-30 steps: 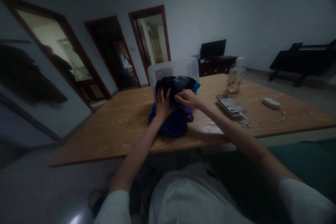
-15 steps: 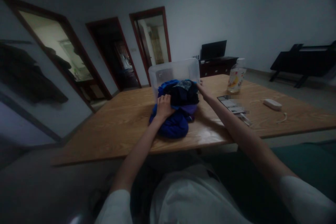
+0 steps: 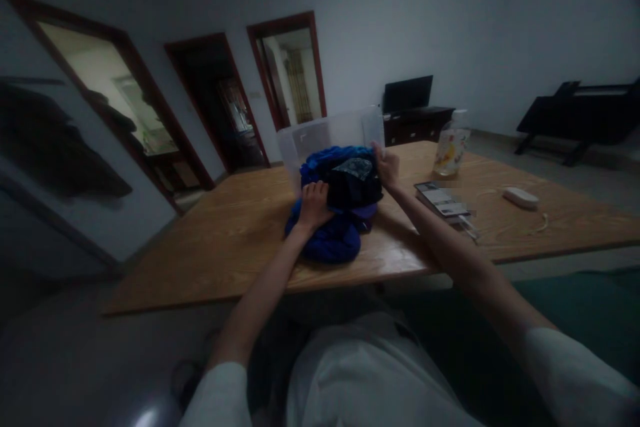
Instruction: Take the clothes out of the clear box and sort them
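A translucent plastic box (image 3: 327, 128) sits tilted on the table, with a heap of dark clothes (image 3: 350, 180) at its mouth. Bright blue fabric shows along the top of the heap, and a patterned grey piece lies on black cloth. In front, a royal blue garment (image 3: 333, 240) bulges out onto the wood, beside a bit of purple cloth. My left hand (image 3: 315, 205) presses on the heap's left front, fingers bent over the fabric. At the right side, my right hand (image 3: 388, 165) is closed around the box's edge; its fingertips are partly hidden.
On the wooden table (image 3: 225, 233), a clear pump bottle (image 3: 450, 147) stands to the right. Nearer lie a flat dark box or book (image 3: 443, 201) with a white cable and a white oblong case (image 3: 521, 197). A television (image 3: 408, 93) is on a cabinet behind.
My right hand has closed and shifted slightly at the box's right edge. The box's right side has risen and tilted a little, and the heap has moved with it. My left hand stays nearly in place.
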The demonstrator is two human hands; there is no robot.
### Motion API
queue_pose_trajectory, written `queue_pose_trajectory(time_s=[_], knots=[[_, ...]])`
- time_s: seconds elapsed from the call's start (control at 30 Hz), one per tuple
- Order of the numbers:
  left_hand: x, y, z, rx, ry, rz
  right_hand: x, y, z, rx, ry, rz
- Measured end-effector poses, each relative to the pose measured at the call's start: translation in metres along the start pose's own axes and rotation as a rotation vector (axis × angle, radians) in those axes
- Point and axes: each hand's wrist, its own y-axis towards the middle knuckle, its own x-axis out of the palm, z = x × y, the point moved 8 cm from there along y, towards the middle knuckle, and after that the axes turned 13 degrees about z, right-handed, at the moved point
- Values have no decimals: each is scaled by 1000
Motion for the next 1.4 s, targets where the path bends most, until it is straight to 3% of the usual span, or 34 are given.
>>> queue_pose_trajectory(time_s=[0.1, 0.2, 0.37, 0.53, 0.7, 0.83, 1.03, 1.13, 1.33, 1.4], knots=[[-3, -2, 1, -4, -38, 20, -10, 1, 2, 26, 67, 100], [-13, -4, 2, -21, -78, 77, -25, 3, -16, -74, 134, 157], [-32, -2, 13, 14, -82, 132, -46, 6, -44, -195, 139, 154], [-38, 3, 18, 21, -69, 121, -53, 9, -47, -212, 140, 176], [-35, 5, 9, -5, -84, 123, -52, 13, -39, -127, 169, 216], [-21, 2, 2, 5, -121, 74, -55, 13, -39, -97, 178, 244], [7, 0, -6, 6, -184, -16, -62, 17, -50, -251, 93, 236], [11, -1, -3, 0, -130, -75, -68, 21, -51, -279, 56, 263], [4, 1, 6, 19, -93, -81, -89, 30, -23, -102, 120, 510], [4, 1, 6, 10, -99, -75, -84, 33, -9, -60, 159, 511]])
